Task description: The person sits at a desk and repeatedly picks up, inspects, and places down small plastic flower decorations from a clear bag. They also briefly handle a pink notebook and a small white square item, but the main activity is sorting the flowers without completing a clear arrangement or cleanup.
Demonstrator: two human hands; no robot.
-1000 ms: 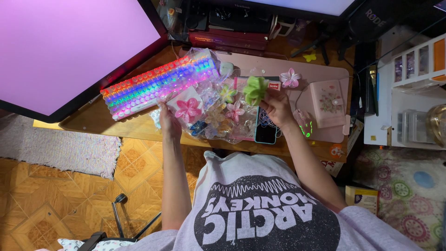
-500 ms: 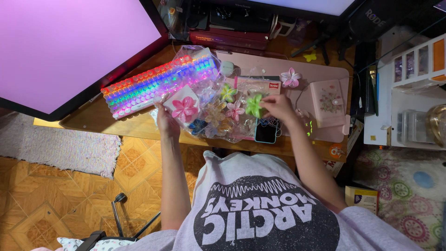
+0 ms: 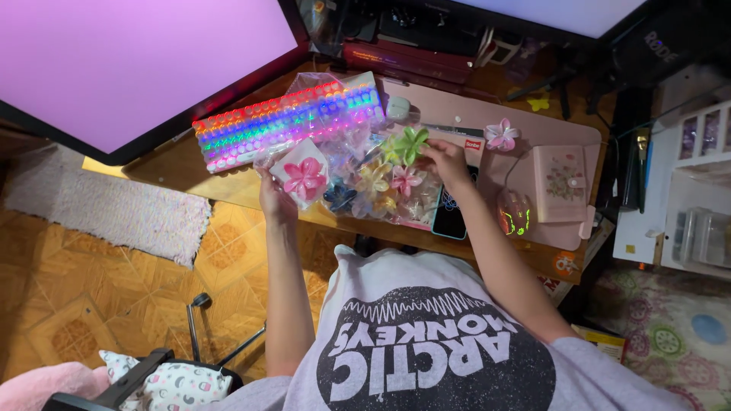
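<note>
My left hand (image 3: 274,201) grips the edge of a clear packet with a pink flower hair clip (image 3: 304,177) inside, at the front left of a pile of flower clips in clear plastic bags (image 3: 375,185). A green flower clip (image 3: 407,144) is pinched in the fingertips of my right hand (image 3: 448,161), just over the back of the pile. The pile lies on the wooden desk (image 3: 171,171), partly over a keyboard lit in rainbow colours (image 3: 285,123).
A phone (image 3: 449,218) lies under my right wrist. On the pink desk mat (image 3: 457,106) are a loose pink flower clip (image 3: 501,135), a pink floral notebook (image 3: 562,173) and a green-lit mouse (image 3: 515,218). A large pink-lit monitor (image 3: 137,68) stands at the left.
My right hand brought the green flower clip down from a raised position, then left over the pile. My left hand kept hold of the pink clip's packet. The view shifted.
</note>
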